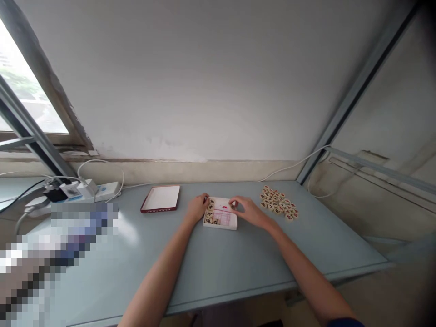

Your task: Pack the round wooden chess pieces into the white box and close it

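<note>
Left hand [197,208] and right hand [247,210], forearms stretched up from the lower edge over the grey table [218,272], touch the left and right ends of a white box [221,221] at centre frame, fingers curled; whether either pinches a piece cannot be told. Red-rimmed lid [161,198] lies left of centre, loose round game pieces [278,205] right of centre; their markings are illegible.

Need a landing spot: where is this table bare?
Bare: near half of the grey-blue table, before the white shallow box; the gap between it and the red-rimmed lid. Crowded: round wooden pieces right, white power strip far left.
</note>
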`<state>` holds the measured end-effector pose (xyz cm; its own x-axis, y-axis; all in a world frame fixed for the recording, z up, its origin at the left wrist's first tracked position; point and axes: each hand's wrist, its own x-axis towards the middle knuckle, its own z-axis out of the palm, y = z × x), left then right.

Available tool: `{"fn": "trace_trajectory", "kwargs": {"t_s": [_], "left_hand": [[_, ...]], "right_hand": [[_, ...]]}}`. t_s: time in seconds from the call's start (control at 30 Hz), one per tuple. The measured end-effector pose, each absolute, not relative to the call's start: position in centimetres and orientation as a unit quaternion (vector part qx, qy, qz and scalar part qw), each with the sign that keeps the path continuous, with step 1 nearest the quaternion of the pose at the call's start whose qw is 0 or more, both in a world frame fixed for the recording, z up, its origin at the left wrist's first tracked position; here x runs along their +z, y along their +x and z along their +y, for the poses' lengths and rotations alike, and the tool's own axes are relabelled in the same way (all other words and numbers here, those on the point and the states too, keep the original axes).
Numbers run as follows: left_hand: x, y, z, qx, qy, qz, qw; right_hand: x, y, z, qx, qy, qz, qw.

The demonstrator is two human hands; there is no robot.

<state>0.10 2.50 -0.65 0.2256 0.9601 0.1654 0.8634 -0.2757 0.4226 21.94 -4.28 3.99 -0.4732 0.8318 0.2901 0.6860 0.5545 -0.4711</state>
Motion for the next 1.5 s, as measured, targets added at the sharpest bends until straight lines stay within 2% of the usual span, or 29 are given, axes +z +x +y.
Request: {"fn": "trace_trajectory", "kwargs": {"t_s": [0.1,0.23,0.37,0.6,0.83,1.07,1.23,1.37,1.5], "left_hand": [[-0.6,0.2,2.5,0.201,0.769,0.592,0.133],[-0.6,0.2,2.5,0.203,0.768,0.592,0.136],[-0.7,0.2,2.7,0.204,0.771,0.590,0.126],[-0.8,0.1,2.6,0.210,0.768,0.590,0.134],[-0.8,0.0,2.4,0.214,0.771,0.588,0.119],[-0.7,0.0,2.5,0.213,0.774,0.584,0.121],[-0.8,0.1,2.7,0.209,0.775,0.586,0.109],[-0.8,0.2,2.6,0.199,0.773,0.591,0.116],[-0.8,0.2,2.6,0.202,0.774,0.589,0.115]], "right_hand": [[3.8,25.7,-5.8,0.125,-0.504,-0.825,0.221],[2.0,30.4,-6.8,-0.008,-0.559,-0.817,0.142],[1.3,32.6,-6.6,-0.088,-0.577,-0.802,0.125],[4.8,25.5,-5.9,0.064,-0.481,-0.850,0.205],[4.2,16.6,-3.8,0.189,-0.345,-0.909,0.136],[3.5,17.4,-3.2,0.296,-0.325,-0.889,0.128],[3.9,18.4,-3.8,0.242,-0.299,-0.913,0.137],[3.7,18.2,-3.7,0.190,-0.318,-0.922,0.112],[3.1,17.6,-3.4,0.170,-0.308,-0.925,0.145]]}}
